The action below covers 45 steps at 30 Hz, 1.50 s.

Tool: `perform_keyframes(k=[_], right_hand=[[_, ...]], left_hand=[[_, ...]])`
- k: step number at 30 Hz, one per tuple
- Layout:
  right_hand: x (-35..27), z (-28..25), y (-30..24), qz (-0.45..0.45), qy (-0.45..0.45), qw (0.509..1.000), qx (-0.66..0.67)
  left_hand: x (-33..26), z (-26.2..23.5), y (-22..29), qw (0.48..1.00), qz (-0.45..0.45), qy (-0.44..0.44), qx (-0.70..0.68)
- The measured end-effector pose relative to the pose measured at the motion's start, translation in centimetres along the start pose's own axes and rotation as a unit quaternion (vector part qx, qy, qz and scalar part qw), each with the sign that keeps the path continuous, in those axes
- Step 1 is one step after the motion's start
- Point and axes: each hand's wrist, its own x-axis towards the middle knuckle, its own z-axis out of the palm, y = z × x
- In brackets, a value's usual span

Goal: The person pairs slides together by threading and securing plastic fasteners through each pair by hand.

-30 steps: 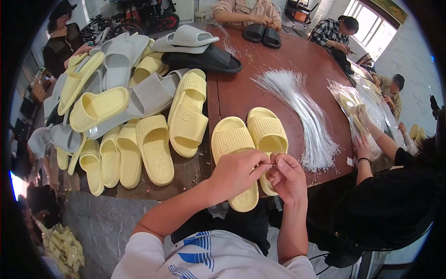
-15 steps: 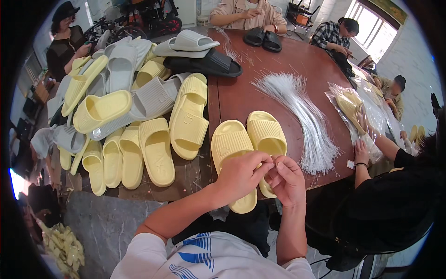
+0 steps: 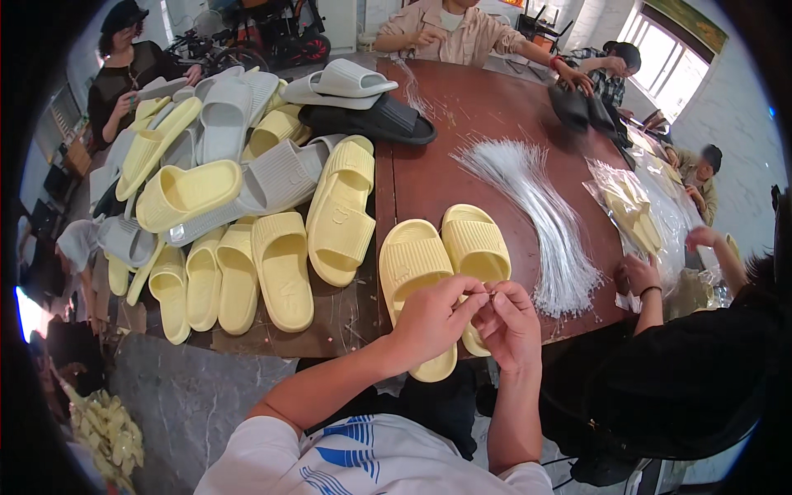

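My left hand (image 3: 431, 323) and my right hand (image 3: 511, 328) meet fingertip to fingertip, both pinched on something tiny and thin that I cannot make out. Below them lies a pair of yellow slide slippers, the left slipper (image 3: 412, 254) and the right slipper (image 3: 476, 242), side by side with toes pointing away from me. My hands and wrists hide part of their footbeds. Just right of the pair, a fanned bundle of clear, thin plastic strands (image 3: 551, 231) rests on the red-brown table (image 3: 487, 107).
A heap of yellow, grey and black slippers (image 3: 272, 177) covers the table's left side. Bagged yellow slippers (image 3: 629, 210) lie at the right, by a co-worker in black (image 3: 660, 363). Across the table, another person's hand (image 3: 575, 78) grips black slippers (image 3: 582, 111).
The person opposite has moved the black slippers to the right across the table. The co-worker's hands at the right have shifted near the bags. My hands stay pinched together, barely moving.
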Motion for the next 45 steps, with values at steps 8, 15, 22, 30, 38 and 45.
perform_keyframes(k=[8, 15, 22, 30, 38, 45], right_hand=[[-0.2, 1.2, 1.7, -0.106, 0.107, 0.985, -0.087], [-0.1, 1.7, 0.6, -0.030, 0.109, 0.994, -0.012], [0.7, 1.5, 0.2, 0.034, 0.067, 0.997, 0.004], [-0.1, 3.5, 1.0, -0.218, 0.091, 0.803, -0.547], [4.2, 5.7, 2.9, -0.152, 0.038, 0.648, -0.746], [10.8, 7.2, -13.1, -0.346, 0.191, 0.436, -0.809]], left_hand=[[0.4, 1.2, -0.9, 0.993, -0.067, 0.002, -0.102], [0.7, 1.7, -1.5, 0.968, -0.079, 0.015, -0.238], [1.2, -0.5, -1.6, 0.932, -0.219, -0.058, -0.281], [-1.1, -3.9, 0.4, 0.998, -0.039, 0.031, -0.031], [-6.9, -7.8, -4.0, 0.983, 0.006, 0.173, -0.069], [-11.7, -10.4, -4.5, 0.983, -0.052, 0.176, -0.025]])
